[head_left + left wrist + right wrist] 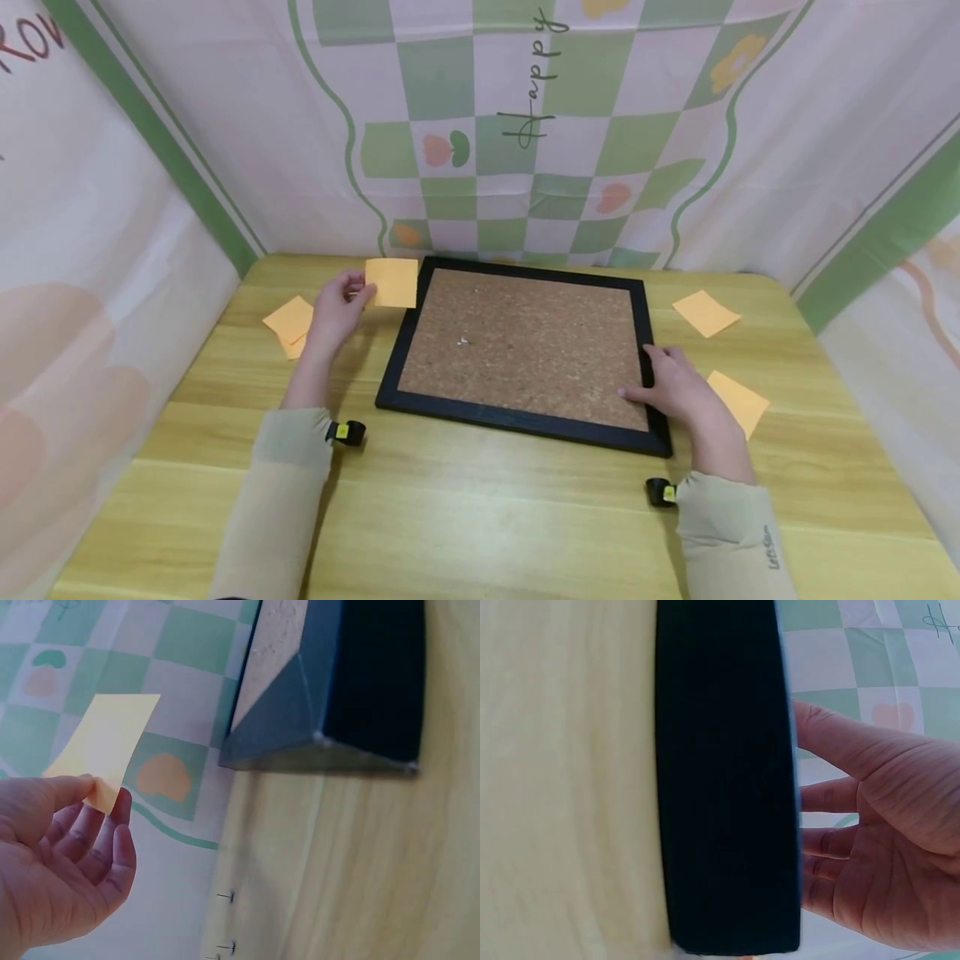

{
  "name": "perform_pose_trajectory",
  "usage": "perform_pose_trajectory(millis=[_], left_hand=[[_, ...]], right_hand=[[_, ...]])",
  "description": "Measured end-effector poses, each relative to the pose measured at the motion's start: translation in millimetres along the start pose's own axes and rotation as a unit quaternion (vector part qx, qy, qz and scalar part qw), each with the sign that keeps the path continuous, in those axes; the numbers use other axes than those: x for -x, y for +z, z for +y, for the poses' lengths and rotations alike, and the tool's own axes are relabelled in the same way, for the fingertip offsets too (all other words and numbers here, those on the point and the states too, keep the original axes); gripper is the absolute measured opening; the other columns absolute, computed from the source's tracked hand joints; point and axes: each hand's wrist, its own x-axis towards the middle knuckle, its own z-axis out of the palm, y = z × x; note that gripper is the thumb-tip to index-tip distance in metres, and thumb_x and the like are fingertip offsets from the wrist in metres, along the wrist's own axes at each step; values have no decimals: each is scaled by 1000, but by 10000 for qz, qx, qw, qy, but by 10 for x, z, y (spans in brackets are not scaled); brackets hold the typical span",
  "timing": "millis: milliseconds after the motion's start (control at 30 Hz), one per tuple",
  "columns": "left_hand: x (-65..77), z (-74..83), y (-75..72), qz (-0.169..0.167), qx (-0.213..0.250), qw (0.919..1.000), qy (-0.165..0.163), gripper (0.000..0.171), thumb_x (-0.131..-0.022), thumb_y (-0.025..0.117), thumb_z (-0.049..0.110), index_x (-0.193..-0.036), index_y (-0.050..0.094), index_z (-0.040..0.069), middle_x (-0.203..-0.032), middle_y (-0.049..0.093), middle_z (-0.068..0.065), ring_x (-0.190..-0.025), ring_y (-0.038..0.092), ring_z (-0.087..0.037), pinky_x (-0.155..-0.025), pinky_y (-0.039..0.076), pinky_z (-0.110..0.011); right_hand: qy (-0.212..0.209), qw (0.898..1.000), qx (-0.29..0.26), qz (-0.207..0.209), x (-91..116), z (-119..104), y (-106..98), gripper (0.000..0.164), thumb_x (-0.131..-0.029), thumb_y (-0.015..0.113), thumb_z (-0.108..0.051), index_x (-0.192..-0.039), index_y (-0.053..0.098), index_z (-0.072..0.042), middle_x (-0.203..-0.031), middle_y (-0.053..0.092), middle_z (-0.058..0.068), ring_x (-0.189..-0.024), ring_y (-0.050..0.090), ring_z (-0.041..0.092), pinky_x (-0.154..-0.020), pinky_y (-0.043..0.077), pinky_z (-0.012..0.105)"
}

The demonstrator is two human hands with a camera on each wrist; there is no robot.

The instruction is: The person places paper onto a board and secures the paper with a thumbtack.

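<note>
My left hand (337, 310) pinches an orange-yellow sticky note (393, 283) between thumb and fingers. It holds the note up by the upper left corner of a cork board (525, 346) with a black frame (517, 421). In the left wrist view the note (112, 742) stands tilted above the fingers. At the board's right side rests my right hand (675, 383), its thumb reaching over the frame onto the cork and its other fingers fairly straight. The right wrist view shows this hand (892, 832) partly behind the frame's dark side (727, 780), so its fingertips are hidden.
Two overlapping sticky notes (288, 319) lie left of the board on the wooden table (480, 508). To its right lie a sticky note (705, 314) and another (738, 400), partly behind the right wrist. Several pins, one (229, 896) near the board, stand on the table. A patterned cloth (510, 200) hangs behind.
</note>
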Motion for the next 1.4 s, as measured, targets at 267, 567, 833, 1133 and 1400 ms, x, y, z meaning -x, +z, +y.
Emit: perform_pose_trajectory(millis=[267, 567, 833, 1133, 1400], left_hand=[[77, 55, -8, -222, -260, 9980, 537, 37, -100, 62, 25, -129, 60, 3, -122, 67, -17, -108, 62, -28, -93, 52, -38], [164, 245, -42, -390, -717, 9914, 1019, 31, -100, 61, 23, -126, 63, 5, -119, 69, -16, -106, 66, -30, -93, 54, -44], [247, 360, -56, -736, -1111, 9770, 1663, 23, -101, 60, 20, -117, 67, 5, -110, 73, -14, -100, 69, -28, -91, 57, -44], [237, 357, 10, -1328, -1293, 9673, 1730, 21, -102, 58, 19, -116, 68, 7, -108, 73, -11, -99, 69, -26, -88, 58, -43], [253, 370, 84, -1865, -1604, 9539, 1722, 21, -103, 56, 23, -116, 70, 13, -111, 73, -6, -99, 69, -23, -83, 57, -40]], right_hand=[[18, 10000, 15, -16, -5, -29, -8, 97, -90, 73, -40, -148, 23, 18, -142, 29, 48, -128, 38, 59, -105, 38, 67], [49, 10000, 52, -24, 0, -28, -25, 97, -90, 73, -41, -149, 22, 18, -143, 28, 48, -129, 37, 60, -106, 37, 68], [59, 9999, 88, -54, -17, -19, -11, 98, -90, 71, -42, -149, 22, 18, -143, 27, 48, -130, 35, 60, -107, 36, 68], [49, 9999, 110, -52, -14, -40, -24, 97, -91, 71, -42, -149, 22, 18, -143, 27, 49, -129, 35, 60, -107, 35, 68], [64, 9999, 91, -105, -17, -21, -12, 98, -91, 71, -42, -150, 20, 17, -145, 25, 48, -130, 34, 61, -107, 34, 69]])
